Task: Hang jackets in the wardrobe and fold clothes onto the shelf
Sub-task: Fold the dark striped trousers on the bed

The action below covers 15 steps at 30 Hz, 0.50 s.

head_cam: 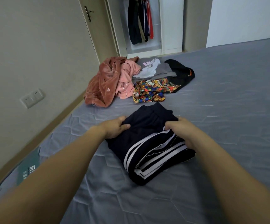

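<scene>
Both grips are closed on one garment: navy striped trousers (pixel 148 143), partly folded on the grey mattress (pixel 228 110), are pinched at their far edge by the left hand (pixel 114 128) and held along the striped side by the right hand (pixel 182 131), fingers curled into the cloth. The fold is judged unfinished, since loose striped layers are seen spilling at the near end of the bundle. Beyond the trousers, toward the wardrobe (pixel 171 29), a heap is left unsorted: a rust-brown fleece robe (pixel 101 84), a pink garment (pixel 127 78), a grey printed sweatshirt (pixel 150 68), a black garment (pixel 181 73) and bear-print shorts (pixel 150 91). Inside the open wardrobe, several dark jackets (pixel 139 23) are already hung on the rail. No folded pile can be made out on any shelf from this view, so the shelving is judged to be largely outstanding, with the hanging further along.
</scene>
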Tool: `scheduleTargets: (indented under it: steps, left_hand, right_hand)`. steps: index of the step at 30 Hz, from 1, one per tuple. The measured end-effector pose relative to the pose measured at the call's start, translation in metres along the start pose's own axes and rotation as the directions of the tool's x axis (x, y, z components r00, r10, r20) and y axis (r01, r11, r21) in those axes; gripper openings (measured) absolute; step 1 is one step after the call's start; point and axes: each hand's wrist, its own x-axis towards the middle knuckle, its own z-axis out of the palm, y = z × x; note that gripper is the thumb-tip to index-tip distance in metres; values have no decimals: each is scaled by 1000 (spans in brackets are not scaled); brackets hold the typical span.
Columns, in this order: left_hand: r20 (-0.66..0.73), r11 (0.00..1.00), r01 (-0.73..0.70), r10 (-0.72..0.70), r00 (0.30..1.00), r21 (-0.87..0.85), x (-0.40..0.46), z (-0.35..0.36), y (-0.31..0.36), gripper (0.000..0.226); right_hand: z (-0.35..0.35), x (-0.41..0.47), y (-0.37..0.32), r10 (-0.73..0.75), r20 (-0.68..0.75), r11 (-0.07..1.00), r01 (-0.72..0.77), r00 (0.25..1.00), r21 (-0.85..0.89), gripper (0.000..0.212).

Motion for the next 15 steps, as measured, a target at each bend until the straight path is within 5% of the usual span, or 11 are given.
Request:
scheduleTargets:
  steps: [4,6,8,11,13,15]
  left_hand:
    - [37,969,124,-119,992,-213,12,11,5,55]
    - [-83,922,41,-79,993,-385,14,6,7,36]
    - [-250,904,-83,-27,968,-420,13,1,8,31]
    - [-293,963,-106,29,956,-247,17,11,9,33]
    - [-239,992,34,-4,971,122,20,34,7,44]
    - [-315,909,188,-67,947,372,20,53,9,53]
  right_hand:
    - [2,5,14,82,26,996,-80,996,-41,31]
    - [-2,9,15,70,81,996,-75,994,55,38]
    - [-6,16,17,44,68,997,-48,997,59,68]
    - [-7,26,26,49,-25,996,-51,998,-75,66]
    - [-3,31,31,39,-47,986,-46,998,-161,56]
    - [2,32,32,12,-76,968,-30,997,-250,47]
